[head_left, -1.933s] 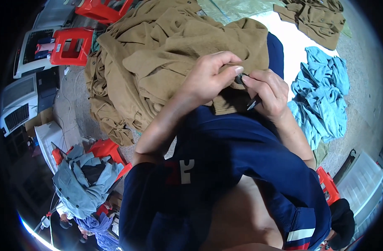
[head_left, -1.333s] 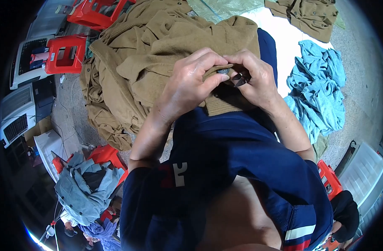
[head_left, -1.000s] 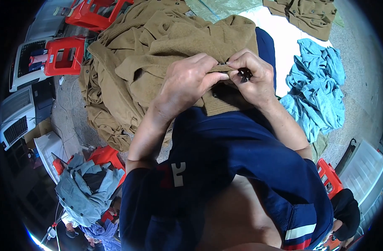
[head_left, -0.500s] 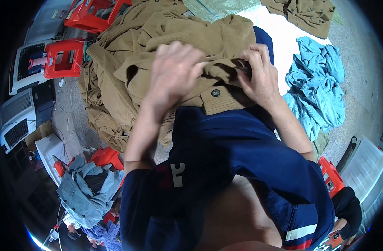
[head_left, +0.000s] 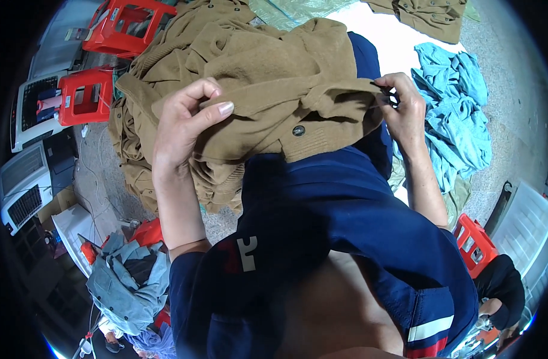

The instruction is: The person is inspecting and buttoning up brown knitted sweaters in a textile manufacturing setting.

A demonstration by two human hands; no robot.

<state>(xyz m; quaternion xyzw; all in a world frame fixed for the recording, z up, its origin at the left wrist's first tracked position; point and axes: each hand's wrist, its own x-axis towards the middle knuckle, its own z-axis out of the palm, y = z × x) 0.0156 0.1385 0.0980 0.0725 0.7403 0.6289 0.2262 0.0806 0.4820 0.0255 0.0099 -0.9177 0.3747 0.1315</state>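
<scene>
A brown knitted cardigan [head_left: 268, 90] with a ribbed hem and a dark button lies across my lap, on top of more brown garments. Its front edge stretches in a band between my two hands. At the band's left end is my left hand [head_left: 181, 128], with bent fingers and thumb closed on the cloth; the exact grip is partly hidden. My right hand [head_left: 407, 110] pinches the cardigan at the band's right end. Something small and dark also shows between the right fingers, perhaps a small cutting tool, too hidden to name surely.
Crumpled light-blue knitwear [head_left: 450, 113] lies to the right, beside a white sheet [head_left: 393, 39]. Another brown garment [head_left: 423, 18] is at the far right. Red stools [head_left: 85, 96] stand at the left. Grey-blue garments [head_left: 127, 287] are piled lower left, near other people.
My left hand has moved left and slightly down, and my right hand has moved right. The cardigan's edge between them is now drawn out straighter.
</scene>
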